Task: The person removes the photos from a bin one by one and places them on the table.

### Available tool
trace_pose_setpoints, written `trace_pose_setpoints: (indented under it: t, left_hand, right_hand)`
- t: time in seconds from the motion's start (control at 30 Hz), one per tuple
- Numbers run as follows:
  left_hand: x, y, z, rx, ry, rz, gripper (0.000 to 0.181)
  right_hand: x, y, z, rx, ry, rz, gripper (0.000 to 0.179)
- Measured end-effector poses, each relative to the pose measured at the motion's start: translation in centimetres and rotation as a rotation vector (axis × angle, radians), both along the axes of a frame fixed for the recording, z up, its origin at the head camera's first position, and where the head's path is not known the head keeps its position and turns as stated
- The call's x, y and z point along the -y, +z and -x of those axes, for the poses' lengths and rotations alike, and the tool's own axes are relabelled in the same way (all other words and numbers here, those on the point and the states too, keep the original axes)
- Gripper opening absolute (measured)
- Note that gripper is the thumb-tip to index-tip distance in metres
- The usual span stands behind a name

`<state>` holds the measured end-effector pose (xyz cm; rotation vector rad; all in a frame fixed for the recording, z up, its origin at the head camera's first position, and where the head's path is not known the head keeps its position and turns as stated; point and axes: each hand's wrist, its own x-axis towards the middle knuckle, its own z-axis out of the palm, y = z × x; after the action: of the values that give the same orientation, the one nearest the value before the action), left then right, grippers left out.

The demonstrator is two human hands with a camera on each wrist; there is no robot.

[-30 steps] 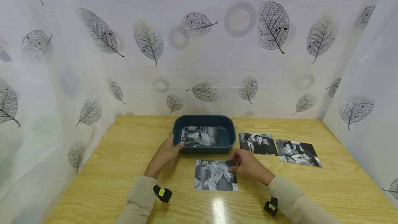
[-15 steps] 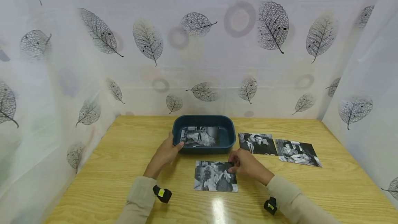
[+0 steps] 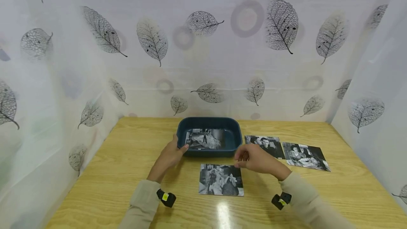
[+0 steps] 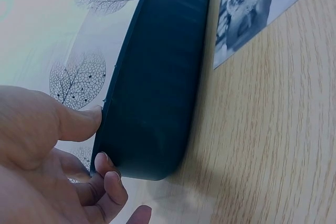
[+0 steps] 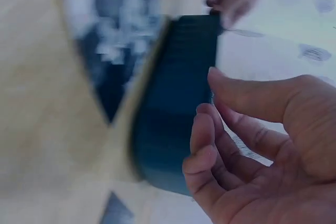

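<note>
My left hand point(image 3: 170, 155) grips the near-left corner of a dark teal plastic bin point(image 3: 210, 153). In the left wrist view its thumb point(image 4: 79, 123) lies at the bin's rim, with the fingers bent against the outer wall. A black-and-white photo point(image 3: 204, 139) lies inside the bin. Just in front of the bin, another photo point(image 3: 220, 181) lies flat on the table. Above this photo's far right corner is my right hand point(image 3: 255, 159), fingers loosely curled and nothing visible between them. The right wrist view has its thumb and fingers in front of the bin's wall.
To the right of the bin lie two more black-and-white photos point(image 3: 270, 147) point(image 3: 306, 156), side by side. The wooden table point(image 3: 127, 144) is bounded at the back and sides by white leaf-print sheeting point(image 3: 213, 59).
My right hand has let go of the near photo's corner and lifted slightly away from it. The photo stays flat in place. My left hand keeps its grip on the bin.
</note>
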<state>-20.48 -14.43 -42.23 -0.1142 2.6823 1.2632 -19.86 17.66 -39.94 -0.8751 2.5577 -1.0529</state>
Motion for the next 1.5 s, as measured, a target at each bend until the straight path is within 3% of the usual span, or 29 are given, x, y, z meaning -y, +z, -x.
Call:
trace_pose_setpoints:
  t: [0.13,0.27,0.43,0.63,0.87,1.1,1.5]
  left_hand:
    - [0.0,0.1,0.1,-0.015,-0.007,0.004,0.081]
    - [-0.1,0.2,0.2,-0.022,-0.013,0.014,0.080]
    - [0.0,0.2,0.2,-0.018,-0.019,0.029,0.080]
    - [0.2,0.2,0.0,-0.024,-0.021,0.032,0.080]
    - [0.2,0.3,0.0,-0.025,-0.022,0.035,0.079]
    - [0.1,0.1,0.0,-0.023,-0.030,0.033,0.080]
    - [0.1,0.3,0.0,-0.012,-0.019,0.041,0.080]
  right_hand:
    - [0.3,1.5,1.3,-0.015,-0.007,0.026,0.008]
    - [1.3,2.7,2.6,-0.052,-0.069,0.033,0.010]
    - [3.1,3.2,4.5,-0.090,-0.130,-0.007,0.019]
    - [5.7,2.5,6.7,-0.122,-0.139,-0.124,0.035]
    - [7.6,0.6,8.8,-0.118,-0.147,-0.305,0.060]
    - [7.9,-1.0,9.7,-0.103,-0.209,-0.405,0.059]
    - [8.8,-2.3,10.1,-0.021,-0.273,-0.416,0.066]
